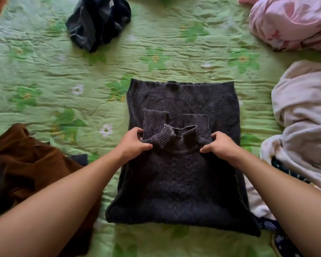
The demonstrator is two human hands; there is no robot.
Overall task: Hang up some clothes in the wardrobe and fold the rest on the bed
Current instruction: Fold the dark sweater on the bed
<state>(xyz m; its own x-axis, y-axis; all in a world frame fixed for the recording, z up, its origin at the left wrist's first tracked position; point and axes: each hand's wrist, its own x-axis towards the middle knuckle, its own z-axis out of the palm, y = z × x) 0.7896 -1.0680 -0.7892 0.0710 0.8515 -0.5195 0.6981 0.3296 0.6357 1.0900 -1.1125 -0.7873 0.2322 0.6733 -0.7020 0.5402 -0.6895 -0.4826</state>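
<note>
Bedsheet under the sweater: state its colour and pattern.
The bedsheet is light green with darker leaves and white flowers; head view.

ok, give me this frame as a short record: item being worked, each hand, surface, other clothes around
item: dark grey knit sweater, flat on the bed, sleeves folded in over the body
left hand: grips the fold at the collar, left side
right hand: grips the same fold, right side
surface: green floral bedspread
nearby: brown garment at left; dark clothes pile far side; pink bundle far right; cream fabric at right
stage: fold not yet finished
</note>
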